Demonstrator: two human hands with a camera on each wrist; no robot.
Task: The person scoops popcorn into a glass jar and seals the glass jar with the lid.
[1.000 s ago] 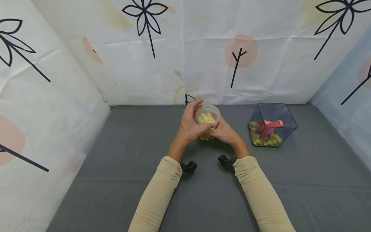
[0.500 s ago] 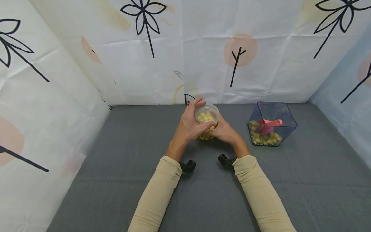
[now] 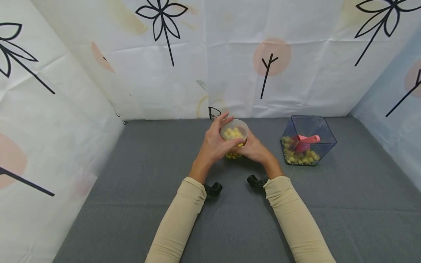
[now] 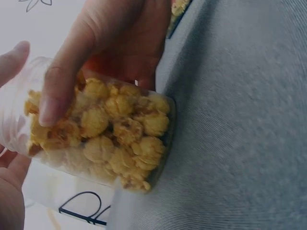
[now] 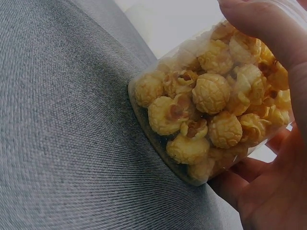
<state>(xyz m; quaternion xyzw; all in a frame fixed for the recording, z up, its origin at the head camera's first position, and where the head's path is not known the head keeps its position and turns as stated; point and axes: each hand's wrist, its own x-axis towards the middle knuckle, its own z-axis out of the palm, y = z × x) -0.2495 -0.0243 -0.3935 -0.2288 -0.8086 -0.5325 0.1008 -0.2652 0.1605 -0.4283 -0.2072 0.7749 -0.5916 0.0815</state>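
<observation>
A clear jar (image 3: 234, 132) of caramel popcorn (image 5: 211, 93) stands upright on the grey cloth, toward the back of the table. My right hand (image 3: 254, 149) grips the jar's body low down, its thumb across the near side and fingers round the other side. Around the jar's top edge my left hand (image 3: 213, 141) holds on, thumb on the near side and fingers on the far side. Yellow puffs fill much of the jar in both wrist views. Whether a clear lid covers its mouth, I cannot tell.
To the right stands a bluish see-through square bin (image 3: 320, 126) with popcorn at its bottom. A pink scoop (image 3: 304, 142) rests inside it. Grey cloth (image 3: 148, 190) covers the table, and a white patterned sheet (image 3: 230, 80) hangs behind and at the sides.
Both hands keep their places on the jar, with at most a slight shift of the left fingers. The whole head view has drifted a little.
</observation>
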